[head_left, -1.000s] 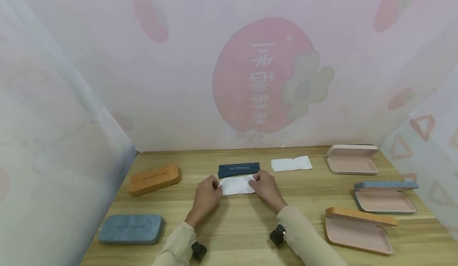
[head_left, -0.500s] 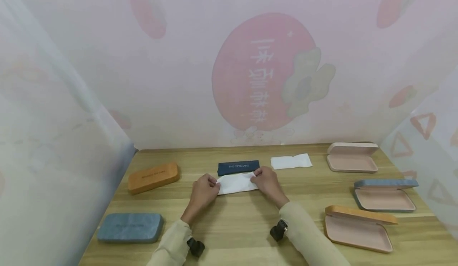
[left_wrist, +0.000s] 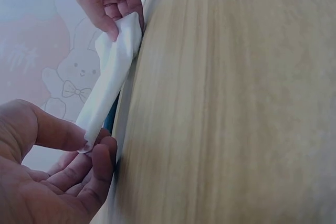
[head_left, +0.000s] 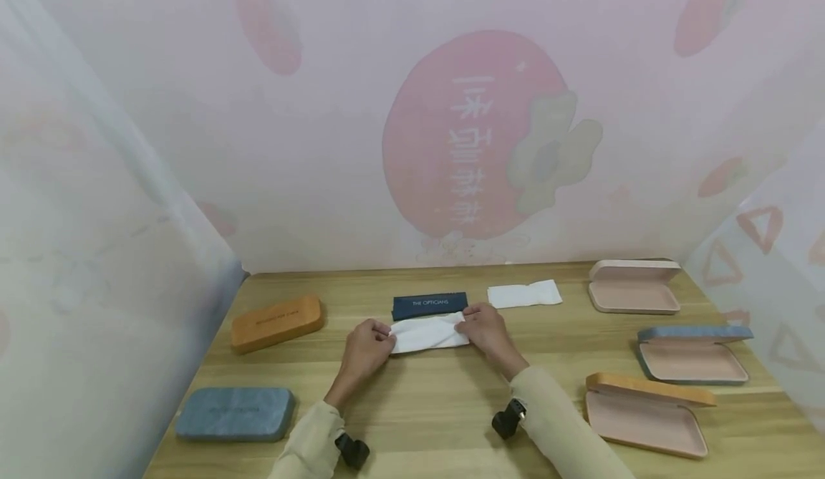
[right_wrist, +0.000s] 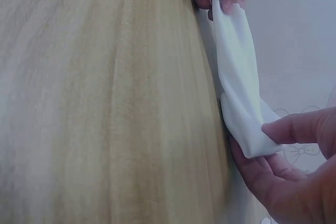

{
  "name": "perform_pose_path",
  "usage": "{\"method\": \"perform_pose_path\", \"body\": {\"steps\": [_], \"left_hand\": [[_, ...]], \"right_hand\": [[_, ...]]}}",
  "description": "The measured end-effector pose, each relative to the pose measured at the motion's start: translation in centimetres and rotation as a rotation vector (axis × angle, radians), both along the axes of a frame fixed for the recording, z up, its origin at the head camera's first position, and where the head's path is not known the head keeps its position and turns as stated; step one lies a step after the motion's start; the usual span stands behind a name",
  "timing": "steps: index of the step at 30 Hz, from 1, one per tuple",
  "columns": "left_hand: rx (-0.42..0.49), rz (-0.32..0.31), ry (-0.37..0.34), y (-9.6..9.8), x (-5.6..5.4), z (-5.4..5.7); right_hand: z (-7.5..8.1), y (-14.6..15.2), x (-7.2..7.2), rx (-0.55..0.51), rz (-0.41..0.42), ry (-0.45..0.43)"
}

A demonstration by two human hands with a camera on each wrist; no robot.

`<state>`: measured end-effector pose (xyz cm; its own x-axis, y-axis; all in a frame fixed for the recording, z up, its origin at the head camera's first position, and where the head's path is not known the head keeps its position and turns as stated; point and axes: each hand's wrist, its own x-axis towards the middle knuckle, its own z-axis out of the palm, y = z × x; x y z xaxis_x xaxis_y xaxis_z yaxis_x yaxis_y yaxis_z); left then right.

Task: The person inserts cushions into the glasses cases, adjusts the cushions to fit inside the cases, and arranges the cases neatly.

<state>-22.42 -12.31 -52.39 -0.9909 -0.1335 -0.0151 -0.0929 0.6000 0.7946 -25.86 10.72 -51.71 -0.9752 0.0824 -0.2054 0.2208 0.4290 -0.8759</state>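
A white folded cloth (head_left: pixel 428 333) stretches between both hands, close over the table in the head view. My left hand (head_left: pixel 367 350) pinches its left end between thumb and fingers. At the other end my right hand (head_left: pixel 488 332) pinches the cloth, thumb on top and fingers beneath, as the right wrist view shows. Creases run along the cloth (right_wrist: pixel 239 72) toward the right thumb. Just behind it lies a folded dark blue cloth (head_left: pixel 430 305) lettered "THE OPTICIANS". A second white folded cloth (head_left: pixel 525 294) lies flat beyond the right hand.
On the left of the wooden table (head_left: pixel 432 422) lie a closed orange glasses case (head_left: pixel 277 323) and a closed blue-grey one (head_left: pixel 235 414). Along the right stand open cases: pale pink (head_left: pixel 634 297), blue-grey (head_left: pixel 695 361) and orange (head_left: pixel 647 422). A printed curtain (head_left: pixel 322 142) hangs behind.
Both hands still hold the white cloth. They have moved slightly apart, the left hand leftward and the right hand rightward, and more of the cloth's length shows between them.
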Motion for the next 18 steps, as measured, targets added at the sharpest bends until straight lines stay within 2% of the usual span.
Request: {"method": "perform_pose_path", "body": {"steps": [11,18], "left_hand": [[0.179,-0.04,-0.038,0.0,0.3,-0.3],[0.255,-0.032,-0.062,0.3,0.9,-0.2]], "right_hand": [[-0.1,0.4,0.6,-0.057,-0.006,-0.029],[-0.1,1.4,1.7,-0.115,0.004,-0.041]]}}
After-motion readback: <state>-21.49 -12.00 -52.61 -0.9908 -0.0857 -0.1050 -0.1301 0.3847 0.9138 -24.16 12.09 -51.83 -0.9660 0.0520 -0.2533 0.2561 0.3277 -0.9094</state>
